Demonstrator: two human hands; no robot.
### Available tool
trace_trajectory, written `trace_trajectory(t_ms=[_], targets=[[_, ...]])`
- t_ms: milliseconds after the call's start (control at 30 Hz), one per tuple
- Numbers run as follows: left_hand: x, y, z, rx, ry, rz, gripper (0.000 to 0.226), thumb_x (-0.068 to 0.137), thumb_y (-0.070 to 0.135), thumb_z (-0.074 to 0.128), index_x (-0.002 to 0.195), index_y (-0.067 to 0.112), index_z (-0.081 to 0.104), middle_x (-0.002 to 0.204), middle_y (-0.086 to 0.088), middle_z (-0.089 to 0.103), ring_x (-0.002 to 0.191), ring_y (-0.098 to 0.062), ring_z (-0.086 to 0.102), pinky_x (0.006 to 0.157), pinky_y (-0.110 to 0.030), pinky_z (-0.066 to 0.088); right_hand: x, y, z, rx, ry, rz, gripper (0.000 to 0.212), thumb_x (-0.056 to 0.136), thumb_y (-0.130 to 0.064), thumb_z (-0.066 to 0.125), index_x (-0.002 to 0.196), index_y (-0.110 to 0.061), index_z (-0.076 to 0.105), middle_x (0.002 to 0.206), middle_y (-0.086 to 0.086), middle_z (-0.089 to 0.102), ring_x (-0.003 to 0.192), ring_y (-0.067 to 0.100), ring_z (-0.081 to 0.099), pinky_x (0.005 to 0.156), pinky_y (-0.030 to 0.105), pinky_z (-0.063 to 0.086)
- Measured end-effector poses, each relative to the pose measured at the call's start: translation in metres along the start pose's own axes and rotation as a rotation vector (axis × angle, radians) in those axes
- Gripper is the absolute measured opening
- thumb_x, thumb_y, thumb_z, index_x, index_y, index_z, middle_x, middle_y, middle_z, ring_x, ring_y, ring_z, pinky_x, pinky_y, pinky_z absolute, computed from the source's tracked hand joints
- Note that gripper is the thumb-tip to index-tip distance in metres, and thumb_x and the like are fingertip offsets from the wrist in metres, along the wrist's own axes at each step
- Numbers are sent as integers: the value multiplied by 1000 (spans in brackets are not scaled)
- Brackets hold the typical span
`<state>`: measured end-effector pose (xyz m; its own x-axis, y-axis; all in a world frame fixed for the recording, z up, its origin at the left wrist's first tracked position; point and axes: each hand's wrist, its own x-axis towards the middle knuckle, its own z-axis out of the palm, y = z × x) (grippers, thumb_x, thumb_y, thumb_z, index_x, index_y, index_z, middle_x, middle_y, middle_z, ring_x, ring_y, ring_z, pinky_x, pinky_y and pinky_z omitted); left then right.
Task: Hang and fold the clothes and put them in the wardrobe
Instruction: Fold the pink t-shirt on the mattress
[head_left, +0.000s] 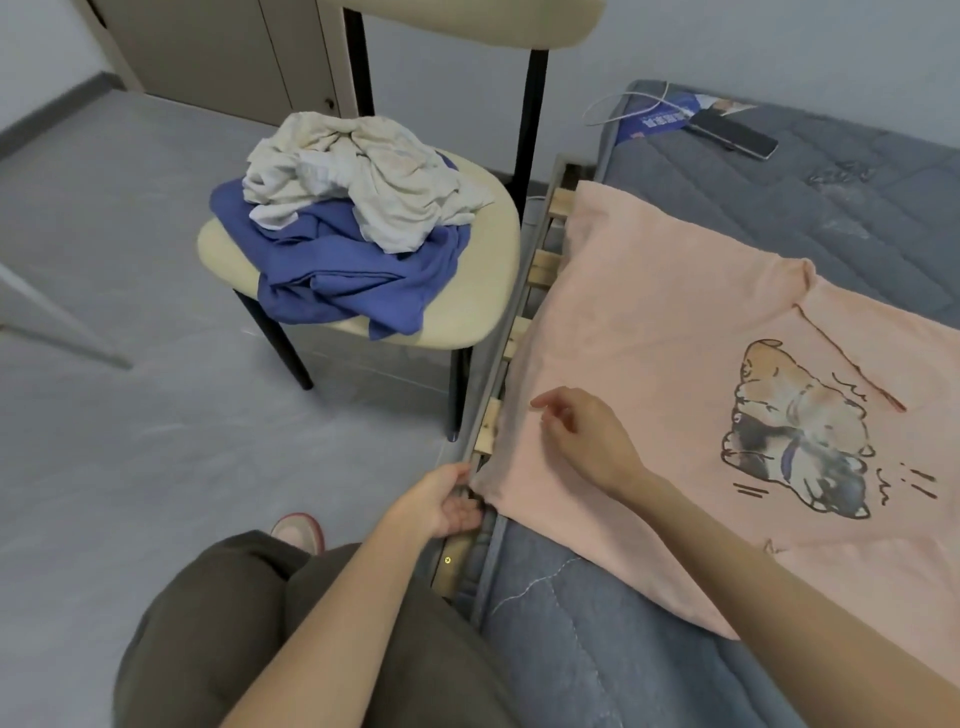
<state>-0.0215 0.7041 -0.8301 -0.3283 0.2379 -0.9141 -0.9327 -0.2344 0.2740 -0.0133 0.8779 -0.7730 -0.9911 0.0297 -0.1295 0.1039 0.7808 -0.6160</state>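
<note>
We see the pink shirt (649, 322) spread flat on the mattress (857, 197), print side up, with a cartoon of two dogs (800, 431) toward its right part. Its left edge runs along the side of the bed, partly over the wooden slats (540, 270) that show between mattress and frame. The near left corner hangs just off that edge.

The left hand (441, 501) is at this corner, thumb on top and fingers curled beneath, pinching the cloth. The right hand (587, 436) is over the shirt a little farther in, palm down, its fingers loose and slightly bent, gripping nothing. We cannot tell whether it touches the fabric.

Just beside the bed stands a chair (467, 317) with a cream seat and black legs. On the seat lies a crumpled blue garment (337, 280), and a crumpled white one (374, 176) lies on top of it.

At the far end of the mattress we see a phone (735, 135), a blue leaflet (670, 111) next to it and a white cable (623, 106) looping off the corner. Behind the chair are beige wardrobe doors (218, 47). Near the bottom, the person's dark trousers (234, 623) fill the foreground, and a slipper (298, 530) rests on the grey floor (130, 441).
</note>
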Motion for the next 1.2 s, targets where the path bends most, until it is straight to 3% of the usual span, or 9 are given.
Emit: trace_trajectory(t_ms=[100,300,400,500,633,867,1000,1100,1200], targets=[[7,5,-1,-243,-28,4,30,97,12,50,126,9,47,101,-24,59,77,-32,69,65,-43,56,2,-1,7,-23,20,3,28,92,-9,46,111,-18,64,93,-4,53,92,20,51,77,26,36],[12,13,-8,-422,-46,42,7,92,5,56,88,0,55,73,-20,65,68,-28,62,75,-40,52,3,-2,14,-43,55,14,28,91,-9,47,110,-20,65,89,-6,51,88,16,49,73,25,33],[15,17,-11,-416,51,193,8,91,4,57,97,0,58,99,-18,68,71,-23,62,74,-38,52,4,-2,15,-23,51,32,27,90,-9,47,108,-19,65,88,-4,54,87,18,51,73,26,35],[11,21,-16,-452,196,357,36,86,0,62,121,-1,55,124,-18,59,87,-24,60,81,-37,50,6,-2,10,80,36,85,26,89,-9,48,105,-21,65,84,-1,60,77,13,54,67,21,38],[-17,26,-12,-399,39,404,6,90,3,58,95,6,60,110,-14,62,80,-17,61,60,-29,56,10,-5,-6,236,65,165,23,89,-11,51,104,-23,64,85,-7,63,75,5,57,63,9,39],[-71,21,30,-46,-148,657,15,90,4,58,105,4,62,95,-7,70,81,-14,67,68,-22,56,9,-13,-50,283,185,173,23,92,-15,51,108,-23,65,97,-3,65,73,7,56,62,9,41],[-98,17,65,144,-169,831,17,87,3,62,101,14,63,93,2,70,86,-11,67,70,-21,52,0,-7,-88,361,297,198,21,91,-14,52,105,-24,65,100,-1,67,86,17,60,84,29,47],[-112,8,92,351,-205,895,32,87,3,62,113,21,57,96,11,67,81,4,64,67,-11,50,-12,6,-111,431,367,251,21,90,-13,52,104,-24,64,101,-1,67,83,18,60,82,33,48],[-117,-10,119,588,-310,925,50,86,2,60,125,30,48,119,12,60,108,-1,57,89,-14,45,-28,27,-136,499,444,328,21,90,-11,53,107,-19,64,103,4,66,71,13,59,72,28,47]])
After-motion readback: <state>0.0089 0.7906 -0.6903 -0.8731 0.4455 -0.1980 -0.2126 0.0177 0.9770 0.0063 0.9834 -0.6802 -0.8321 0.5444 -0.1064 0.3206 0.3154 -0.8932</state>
